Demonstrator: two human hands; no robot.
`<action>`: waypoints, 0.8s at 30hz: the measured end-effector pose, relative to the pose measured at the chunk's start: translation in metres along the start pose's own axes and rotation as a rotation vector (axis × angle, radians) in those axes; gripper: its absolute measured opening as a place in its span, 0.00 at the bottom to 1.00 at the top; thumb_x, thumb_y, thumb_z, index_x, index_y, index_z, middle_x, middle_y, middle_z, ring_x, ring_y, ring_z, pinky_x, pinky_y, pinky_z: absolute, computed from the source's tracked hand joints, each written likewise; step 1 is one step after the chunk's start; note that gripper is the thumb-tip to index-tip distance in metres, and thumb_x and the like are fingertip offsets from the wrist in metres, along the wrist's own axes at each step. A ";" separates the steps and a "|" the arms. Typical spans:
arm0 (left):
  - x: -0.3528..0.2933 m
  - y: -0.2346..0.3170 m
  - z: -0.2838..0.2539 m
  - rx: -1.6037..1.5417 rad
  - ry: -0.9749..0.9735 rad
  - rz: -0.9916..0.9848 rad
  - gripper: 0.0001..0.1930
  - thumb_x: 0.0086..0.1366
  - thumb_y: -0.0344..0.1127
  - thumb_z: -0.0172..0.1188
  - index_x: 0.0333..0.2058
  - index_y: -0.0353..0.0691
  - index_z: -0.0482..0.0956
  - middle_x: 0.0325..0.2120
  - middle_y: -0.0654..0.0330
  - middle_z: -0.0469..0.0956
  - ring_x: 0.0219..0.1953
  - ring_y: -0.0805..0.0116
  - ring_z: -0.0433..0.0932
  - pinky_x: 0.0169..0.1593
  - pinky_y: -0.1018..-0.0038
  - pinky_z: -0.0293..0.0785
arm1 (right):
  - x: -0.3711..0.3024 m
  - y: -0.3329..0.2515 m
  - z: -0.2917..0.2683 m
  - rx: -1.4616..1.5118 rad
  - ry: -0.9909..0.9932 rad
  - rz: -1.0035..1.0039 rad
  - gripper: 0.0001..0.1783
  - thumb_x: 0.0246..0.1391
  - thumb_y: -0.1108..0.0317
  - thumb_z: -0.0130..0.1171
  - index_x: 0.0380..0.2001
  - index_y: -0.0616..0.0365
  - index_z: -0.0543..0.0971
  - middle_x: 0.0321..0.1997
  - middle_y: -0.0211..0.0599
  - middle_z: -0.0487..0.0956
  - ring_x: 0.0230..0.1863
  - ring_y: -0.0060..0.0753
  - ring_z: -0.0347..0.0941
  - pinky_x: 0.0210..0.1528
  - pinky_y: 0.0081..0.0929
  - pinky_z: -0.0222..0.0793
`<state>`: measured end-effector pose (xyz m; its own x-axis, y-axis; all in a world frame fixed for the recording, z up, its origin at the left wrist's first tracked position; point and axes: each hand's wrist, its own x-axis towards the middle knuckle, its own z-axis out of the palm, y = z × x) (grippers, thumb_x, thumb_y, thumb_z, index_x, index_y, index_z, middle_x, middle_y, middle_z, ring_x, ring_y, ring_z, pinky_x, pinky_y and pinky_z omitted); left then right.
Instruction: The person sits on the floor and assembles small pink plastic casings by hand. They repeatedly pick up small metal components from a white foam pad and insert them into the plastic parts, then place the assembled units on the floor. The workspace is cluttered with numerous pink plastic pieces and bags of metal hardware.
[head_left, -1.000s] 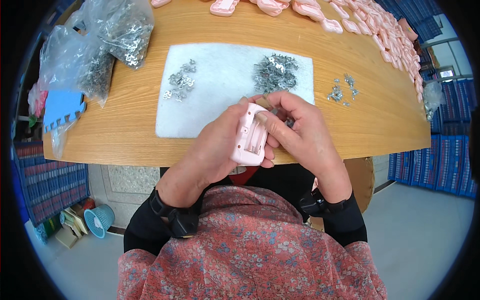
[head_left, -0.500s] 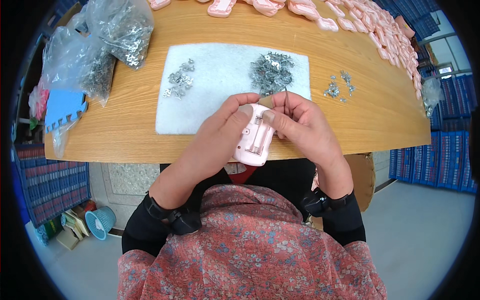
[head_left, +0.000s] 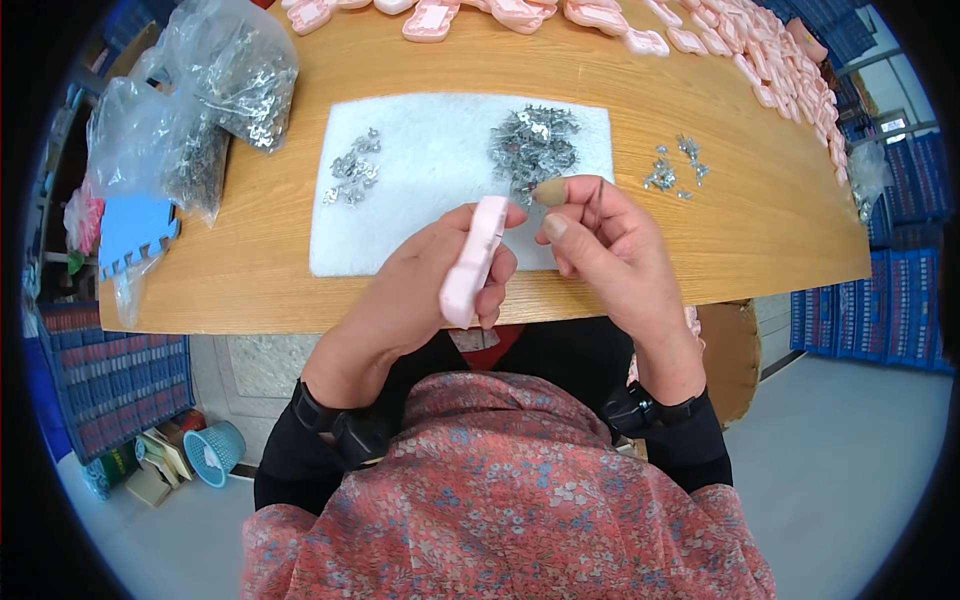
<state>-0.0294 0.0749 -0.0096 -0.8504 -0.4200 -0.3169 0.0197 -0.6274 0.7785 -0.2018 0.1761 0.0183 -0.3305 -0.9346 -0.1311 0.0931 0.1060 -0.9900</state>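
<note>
My left hand (head_left: 400, 285) grips a pale pink plastic casing (head_left: 474, 262), turned up on its narrow edge so its side faces me. In the earlier frame its open battery compartment with springs showed; that face is now out of sight. To the right of it, apart from the casing, is my right hand (head_left: 620, 255), thumb and fingers curled. A slim dark pointed tool (head_left: 597, 200), possibly tweezers, is tucked among its fingers, mostly hidden. A tan cover (head_left: 549, 191) sits on that hand's index fingertip. Just beyond lies a heap of small metal contact pieces (head_left: 533, 143).
A white foam mat (head_left: 430, 150) lies on the wooden table (head_left: 740, 240), with a smaller metal cluster (head_left: 353, 170) at its left. More metal bits (head_left: 661, 176) rest right of it. Clear bags of metal parts (head_left: 245, 80) stand far left. Pink casings (head_left: 700, 35) fill the far right edge.
The casing has tipped from face-up onto its edge and moved slightly left with my left hand. My right hand has come off it.
</note>
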 end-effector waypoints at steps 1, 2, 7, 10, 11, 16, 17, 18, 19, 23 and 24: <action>-0.001 0.002 0.001 -0.099 -0.006 -0.031 0.21 0.74 0.43 0.42 0.59 0.38 0.68 0.30 0.62 0.71 0.23 0.73 0.67 0.27 0.75 0.66 | 0.001 0.003 0.000 -0.030 -0.014 -0.027 0.15 0.60 0.72 0.61 0.49 0.64 0.74 0.30 0.20 0.72 0.30 0.08 0.65 0.34 0.11 0.62; -0.002 0.003 0.001 -0.198 -0.012 -0.063 0.21 0.74 0.45 0.43 0.59 0.39 0.68 0.29 0.63 0.69 0.22 0.74 0.66 0.26 0.76 0.64 | 0.002 0.007 0.000 -0.060 -0.028 -0.054 0.15 0.60 0.72 0.61 0.49 0.64 0.75 0.30 0.19 0.72 0.30 0.08 0.64 0.34 0.11 0.62; 0.000 0.004 -0.001 -0.271 -0.117 -0.112 0.21 0.74 0.49 0.43 0.57 0.42 0.69 0.29 0.61 0.70 0.20 0.74 0.65 0.23 0.76 0.60 | 0.007 0.008 0.006 -0.105 -0.057 -0.042 0.13 0.56 0.70 0.65 0.42 0.63 0.78 0.25 0.16 0.68 0.28 0.09 0.60 0.32 0.12 0.61; -0.001 0.004 0.001 -0.267 -0.139 -0.134 0.20 0.74 0.50 0.44 0.54 0.44 0.70 0.29 0.60 0.70 0.19 0.74 0.65 0.22 0.77 0.59 | 0.011 0.013 0.002 -0.140 -0.061 -0.025 0.09 0.55 0.71 0.67 0.35 0.61 0.78 0.23 0.15 0.67 0.27 0.09 0.59 0.30 0.13 0.59; -0.002 0.003 0.000 -0.287 -0.149 -0.144 0.20 0.74 0.51 0.44 0.54 0.45 0.70 0.29 0.60 0.69 0.19 0.74 0.65 0.22 0.77 0.59 | 0.010 0.012 0.000 -0.144 -0.070 -0.020 0.08 0.54 0.72 0.67 0.33 0.60 0.77 0.24 0.15 0.67 0.27 0.09 0.60 0.30 0.12 0.59; -0.003 0.000 -0.004 -0.323 -0.165 -0.177 0.19 0.74 0.51 0.45 0.54 0.46 0.69 0.29 0.59 0.69 0.19 0.75 0.65 0.21 0.77 0.58 | 0.009 0.012 0.002 -0.173 -0.057 -0.011 0.11 0.53 0.72 0.68 0.26 0.57 0.74 0.23 0.15 0.65 0.26 0.09 0.56 0.28 0.13 0.55; -0.002 -0.002 -0.006 -0.319 -0.185 -0.167 0.19 0.74 0.51 0.45 0.53 0.46 0.69 0.29 0.59 0.69 0.19 0.75 0.65 0.21 0.78 0.58 | 0.009 0.012 0.002 -0.167 -0.053 -0.011 0.11 0.53 0.72 0.68 0.26 0.57 0.74 0.23 0.15 0.64 0.26 0.09 0.56 0.28 0.13 0.55; -0.002 -0.003 -0.007 -0.316 -0.205 -0.159 0.19 0.74 0.51 0.45 0.53 0.46 0.69 0.29 0.59 0.69 0.18 0.75 0.65 0.21 0.78 0.58 | 0.009 0.013 0.002 -0.162 -0.049 -0.008 0.11 0.53 0.71 0.69 0.25 0.57 0.74 0.23 0.15 0.64 0.26 0.09 0.56 0.28 0.13 0.55; -0.001 -0.003 -0.007 -0.346 -0.205 -0.170 0.19 0.74 0.51 0.45 0.53 0.46 0.70 0.29 0.59 0.69 0.18 0.75 0.65 0.21 0.78 0.57 | 0.009 0.013 0.002 -0.177 -0.044 -0.005 0.11 0.53 0.71 0.69 0.25 0.57 0.74 0.23 0.15 0.64 0.26 0.09 0.56 0.28 0.13 0.55; 0.000 -0.006 -0.009 -0.428 -0.218 -0.186 0.19 0.74 0.51 0.44 0.53 0.46 0.70 0.29 0.59 0.69 0.18 0.76 0.65 0.20 0.79 0.56 | 0.008 0.010 0.005 -0.213 -0.033 -0.002 0.12 0.53 0.70 0.69 0.25 0.56 0.73 0.23 0.14 0.64 0.26 0.09 0.56 0.28 0.13 0.55; 0.000 -0.008 -0.011 -0.438 -0.227 -0.185 0.19 0.74 0.51 0.44 0.53 0.46 0.70 0.29 0.59 0.69 0.18 0.76 0.65 0.19 0.79 0.56 | 0.008 0.009 0.006 -0.214 -0.029 -0.004 0.13 0.53 0.70 0.69 0.25 0.56 0.73 0.23 0.14 0.64 0.26 0.09 0.56 0.28 0.13 0.55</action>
<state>-0.0234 0.0727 -0.0212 -0.9520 -0.1542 -0.2644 0.0352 -0.9132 0.4060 -0.1976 0.1680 0.0083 -0.3030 -0.9443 -0.1282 -0.1108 0.1686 -0.9794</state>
